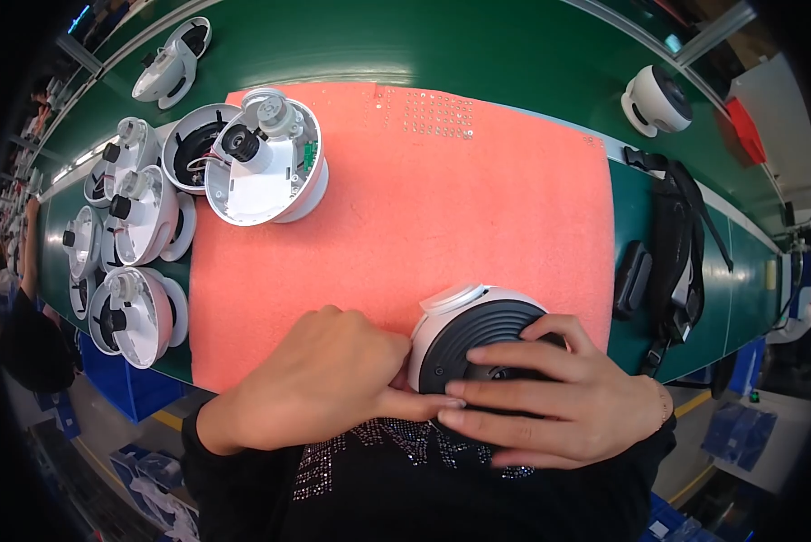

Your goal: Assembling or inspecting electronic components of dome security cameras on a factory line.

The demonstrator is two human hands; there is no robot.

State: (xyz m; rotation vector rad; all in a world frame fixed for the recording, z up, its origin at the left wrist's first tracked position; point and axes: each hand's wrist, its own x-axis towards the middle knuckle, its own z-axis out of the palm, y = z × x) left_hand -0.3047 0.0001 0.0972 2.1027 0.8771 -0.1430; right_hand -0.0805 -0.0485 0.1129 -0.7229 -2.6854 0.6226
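Near the front edge of the orange mat (405, 208), a white rounded camera (464, 339) with a black ribbed round face is held between my two hands. My left hand (324, 375) is closed against its left side, with the thumb lying along the lower rim. Over the black face curve the fingers of my right hand (563, 393), covering its lower right part. Most of the camera's near side is hidden by my fingers. Further off on the mat's left stands an opened camera (261, 172), its lens module and green board showing.
Several more opened cameras (144, 316) crowd the green table on the left. Small screws (437, 116) lie in rows at the mat's far edge. A black strap (676, 244) lies on the right, and another white camera (658, 101) stands at the far right.
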